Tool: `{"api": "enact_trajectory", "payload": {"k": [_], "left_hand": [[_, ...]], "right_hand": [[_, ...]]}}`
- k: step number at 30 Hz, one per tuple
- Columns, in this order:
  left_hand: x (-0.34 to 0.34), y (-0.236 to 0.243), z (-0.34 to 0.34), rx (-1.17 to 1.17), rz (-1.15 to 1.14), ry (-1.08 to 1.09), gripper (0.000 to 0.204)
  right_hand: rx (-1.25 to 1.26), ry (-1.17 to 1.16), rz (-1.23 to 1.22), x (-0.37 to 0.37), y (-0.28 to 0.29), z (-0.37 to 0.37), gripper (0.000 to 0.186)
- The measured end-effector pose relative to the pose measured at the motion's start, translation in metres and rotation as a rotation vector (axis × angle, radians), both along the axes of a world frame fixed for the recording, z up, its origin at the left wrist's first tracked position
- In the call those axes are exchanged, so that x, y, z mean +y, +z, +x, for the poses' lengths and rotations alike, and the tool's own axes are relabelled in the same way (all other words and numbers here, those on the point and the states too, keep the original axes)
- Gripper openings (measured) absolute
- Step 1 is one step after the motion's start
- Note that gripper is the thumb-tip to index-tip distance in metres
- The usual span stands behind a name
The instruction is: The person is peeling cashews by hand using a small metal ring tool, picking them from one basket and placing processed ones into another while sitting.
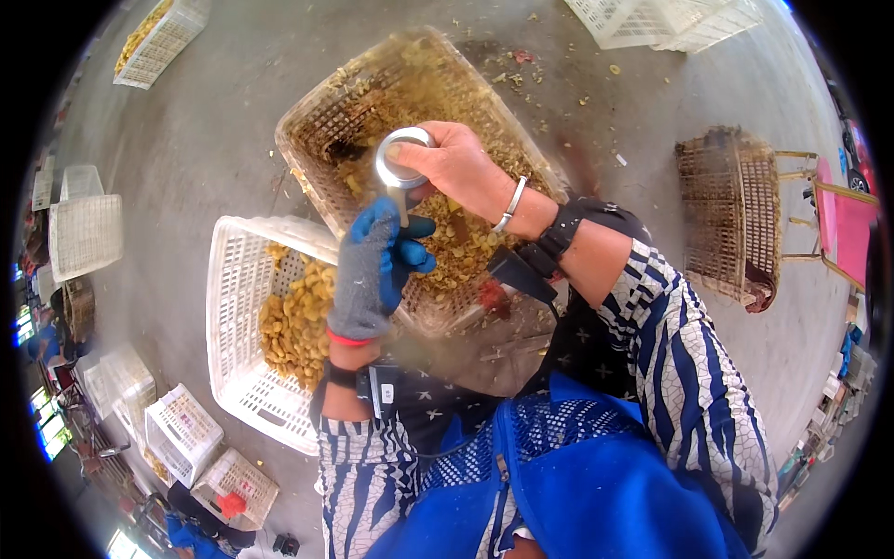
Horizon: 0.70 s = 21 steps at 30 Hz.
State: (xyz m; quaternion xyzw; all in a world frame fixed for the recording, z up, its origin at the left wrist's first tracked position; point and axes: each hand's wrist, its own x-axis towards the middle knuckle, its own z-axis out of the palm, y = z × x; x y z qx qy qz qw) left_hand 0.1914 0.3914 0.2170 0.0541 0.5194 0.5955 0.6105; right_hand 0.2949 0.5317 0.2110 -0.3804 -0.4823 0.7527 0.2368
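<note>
A bare right hand (458, 168) grips a round, silver-coloured metal object (383, 169) above a brown-stained plastic crate (321, 116) of yellowish scraps (456, 256); the curled left hand (374, 261), in a grey-and-blue glove (361, 293), is just below, its grasp unclear.

Head view: wide fisheye, worn on person's head, looking steeply down past blue garment (605, 484) on own chest, facing ahead; picture upright. Navy-and-white patterned sleeves (698, 373) come in from lower edge, near lens. Grey-and-blue-gloved left grip (368, 265) and bare right grip (461, 172) close below, around middle. Farther off, grey concrete floor (223, 140) spreads; white perforated plastic crates (86, 238) show small toward left rim, edges bending.
</note>
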Motion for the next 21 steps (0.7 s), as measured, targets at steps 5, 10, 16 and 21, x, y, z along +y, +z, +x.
{"api": "enact_trajectory", "payload": {"k": [5,10,16,21], "left_hand": [[0.002,-0.001,-0.002,-0.056,0.029,0.004,0.025],[-0.001,0.002,-0.001,0.039,0.047,0.038,0.026],[0.0,0.002,-0.003,0.206,0.018,-0.006,0.033],[-0.002,-0.003,0.0,0.485,0.03,-0.005,0.028]], "right_hand": [[0.03,-0.135,0.244,0.022,-0.007,0.007,0.017],[-0.031,0.161,0.711,0.002,-0.012,0.01,0.018],[-0.268,-0.069,0.629,0.033,-0.011,0.014,0.021],[-0.117,0.116,0.655,0.001,-0.012,0.004,0.019]]}}
